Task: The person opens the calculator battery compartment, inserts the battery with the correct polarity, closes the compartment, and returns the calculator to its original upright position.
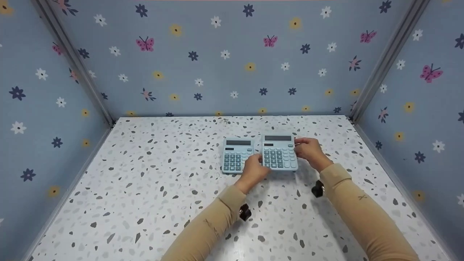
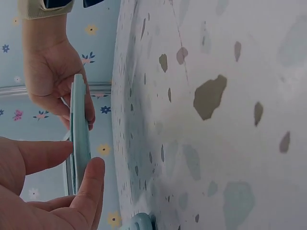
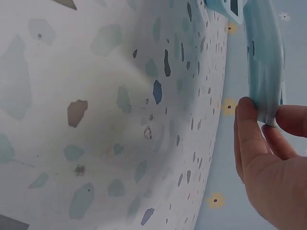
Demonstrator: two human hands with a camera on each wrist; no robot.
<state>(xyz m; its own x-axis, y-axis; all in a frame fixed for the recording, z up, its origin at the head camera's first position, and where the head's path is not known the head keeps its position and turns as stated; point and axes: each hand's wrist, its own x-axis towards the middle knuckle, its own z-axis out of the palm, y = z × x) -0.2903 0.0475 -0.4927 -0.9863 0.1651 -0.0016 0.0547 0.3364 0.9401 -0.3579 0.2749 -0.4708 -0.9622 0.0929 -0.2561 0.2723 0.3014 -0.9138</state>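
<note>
Both hands hold a light blue calculator [image 1: 279, 152] above the table, its keys and dark display facing the head camera. My left hand [image 1: 253, 169] pinches its left edge near the bottom corner, between thumb and fingers. On the opposite edge, my right hand [image 1: 311, 152] grips it higher up. In the left wrist view the held calculator [image 2: 81, 129] appears edge-on between the two hands. The right wrist view shows its underside [image 3: 264, 57], with the right thumb and fingers on the edge. A second, matching calculator [image 1: 232, 156] lies just left, partly covered by my left hand.
The white speckled tabletop [image 1: 145, 203] spreads around the calculators. Blue panels with flowers and butterflies [image 1: 224, 72] stand at the back and both sides, joined by grey metal posts [image 1: 380, 61]. Dark devices [image 1: 245, 212] are strapped at the wrists.
</note>
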